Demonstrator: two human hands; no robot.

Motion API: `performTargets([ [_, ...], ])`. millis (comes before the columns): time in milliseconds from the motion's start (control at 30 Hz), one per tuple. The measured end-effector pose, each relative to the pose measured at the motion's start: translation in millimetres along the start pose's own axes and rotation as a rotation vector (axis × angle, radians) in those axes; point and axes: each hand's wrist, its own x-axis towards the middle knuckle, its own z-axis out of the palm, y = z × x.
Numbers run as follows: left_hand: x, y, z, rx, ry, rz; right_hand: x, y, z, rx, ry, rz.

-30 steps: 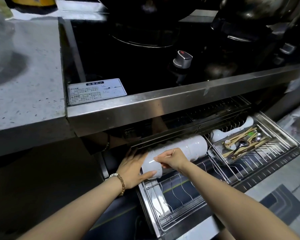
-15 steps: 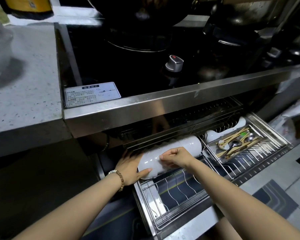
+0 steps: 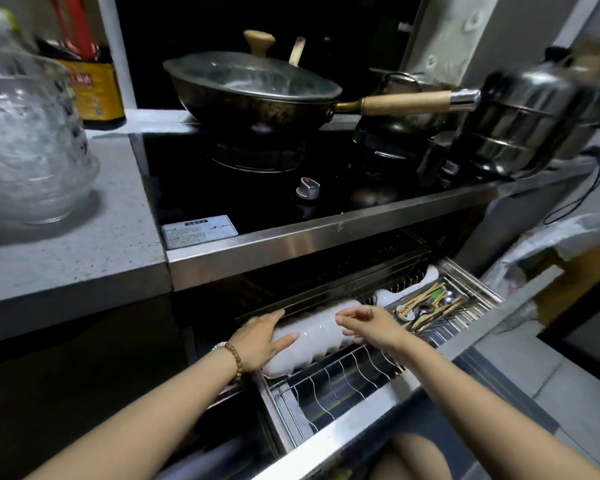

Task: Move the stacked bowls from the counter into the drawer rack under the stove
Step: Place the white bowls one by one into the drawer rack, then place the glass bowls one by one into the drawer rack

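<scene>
A stack of white bowls (image 3: 312,336) lies on its side along the back of the pulled-out wire drawer rack (image 3: 343,379) under the stove. My left hand (image 3: 260,337) presses flat against the stack's left end, fingers straight, with a bead bracelet on the wrist. Over the stack's right part is my right hand (image 3: 371,327), its fingers loosely curled and thumb lifted. I cannot tell whether its lower fingers touch the bowls.
A cutlery tray (image 3: 430,306) with chopsticks and spoons fills the drawer's right side, with white dishes behind it. On the stove stand a lidded wok (image 3: 253,88) and a steel pot (image 3: 520,109). A glass jar (image 3: 25,147) stands on the grey counter (image 3: 66,254).
My right hand has slid right along the stack and loosened its hold. The left hand stays against the left end. The view has tilted up, showing the stove top.
</scene>
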Motion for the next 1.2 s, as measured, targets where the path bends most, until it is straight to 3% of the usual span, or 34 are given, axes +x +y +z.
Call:
performTargets([
  [267,-52.8,60.5,-86.3,-0.043,0.28,0.256,-67.7,-86.3,-17.5,-0.106,0.192,-0.321],
  [500,-109.4,93.8,-192.3,-0.013,0.502,0.397,-102.3,-187.1,0.7,-0.173,0.237,-0.613],
  [800,-181.3,47.6,-305.4,0.046,0.737,0.327,-100.2,-289.7,66.3,-0.189,0.099,-0.772],
  [1200,-219.7,-46.7,-361.9,-0.003,0.826,0.091,-68.6,-361.1,155.5,-0.2,-0.053,-0.837],
])
